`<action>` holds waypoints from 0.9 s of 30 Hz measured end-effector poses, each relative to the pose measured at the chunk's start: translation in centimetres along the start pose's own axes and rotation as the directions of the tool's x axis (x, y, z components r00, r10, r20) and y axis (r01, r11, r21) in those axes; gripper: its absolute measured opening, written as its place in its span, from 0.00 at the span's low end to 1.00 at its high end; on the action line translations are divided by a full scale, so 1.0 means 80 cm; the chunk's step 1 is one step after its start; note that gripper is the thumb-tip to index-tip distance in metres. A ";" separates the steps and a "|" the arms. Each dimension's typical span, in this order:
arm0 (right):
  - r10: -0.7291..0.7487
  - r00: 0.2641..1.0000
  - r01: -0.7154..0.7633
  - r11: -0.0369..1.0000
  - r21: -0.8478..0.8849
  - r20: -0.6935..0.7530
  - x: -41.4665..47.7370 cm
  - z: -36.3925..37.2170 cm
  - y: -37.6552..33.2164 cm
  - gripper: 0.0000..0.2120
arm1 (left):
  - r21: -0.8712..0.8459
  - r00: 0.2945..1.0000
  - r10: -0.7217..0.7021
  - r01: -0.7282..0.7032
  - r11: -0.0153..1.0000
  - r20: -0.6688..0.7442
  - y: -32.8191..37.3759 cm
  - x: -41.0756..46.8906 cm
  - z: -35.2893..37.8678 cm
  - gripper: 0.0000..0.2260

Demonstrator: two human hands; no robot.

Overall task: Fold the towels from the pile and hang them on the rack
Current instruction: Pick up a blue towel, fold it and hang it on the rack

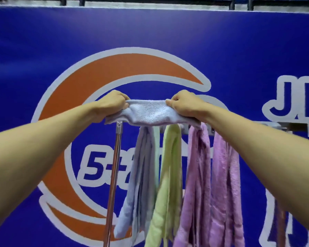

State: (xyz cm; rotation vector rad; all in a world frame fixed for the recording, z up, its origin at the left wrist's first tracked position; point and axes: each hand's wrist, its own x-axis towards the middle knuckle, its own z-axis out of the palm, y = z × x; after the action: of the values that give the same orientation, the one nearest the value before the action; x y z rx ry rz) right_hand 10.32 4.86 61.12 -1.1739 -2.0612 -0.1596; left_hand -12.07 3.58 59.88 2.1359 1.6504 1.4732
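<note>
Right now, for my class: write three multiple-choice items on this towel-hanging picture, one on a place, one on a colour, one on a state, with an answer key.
1. Where is the light blue towel that both hands grip?
A. Stretched above the rack bar
B. On the floor
C. Inside a basket

2. What colour is the towel hanging between the hung blue towel and the purple towels?
A. Red
B. Green
C. Black

3. What state are the hands in?
A. Both open and empty
C. Only one holds cloth
B. Both closed on the towel's ends

Key:
1 A, it spans the gap between the hands over the bar.
2 B, the green towel hangs there.
3 B, the left hand and right hand each pinch one end.
</note>
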 end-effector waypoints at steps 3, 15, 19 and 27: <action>0.017 1.000 -0.017 1.000 -0.014 -0.015 0.037 0.016 -0.007 0.22 | -0.087 0.998 -0.062 0.060 0.994 -0.022 -0.021 0.030 -0.001 0.12; -0.013 0.997 0.055 0.834 -0.549 0.081 0.058 0.085 0.001 0.11 | -0.240 0.935 -0.212 0.284 0.928 0.285 -0.105 0.031 0.106 0.15; -0.139 0.990 0.123 0.746 -0.654 0.027 0.038 0.078 -0.015 0.13 | -0.312 0.976 -0.142 0.187 0.932 0.163 -0.096 0.018 0.140 0.04; -0.004 0.995 0.057 0.850 -0.524 0.101 0.003 0.085 -0.052 0.13 | -0.317 0.978 -0.045 -0.023 0.948 -0.205 -0.090 -0.007 0.149 0.12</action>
State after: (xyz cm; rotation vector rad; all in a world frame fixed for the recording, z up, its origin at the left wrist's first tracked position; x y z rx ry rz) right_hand 3.32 5.67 57.47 -1.4943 -2.1910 -0.7404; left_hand -8.83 11.72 49.09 1.8505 1.3576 1.8706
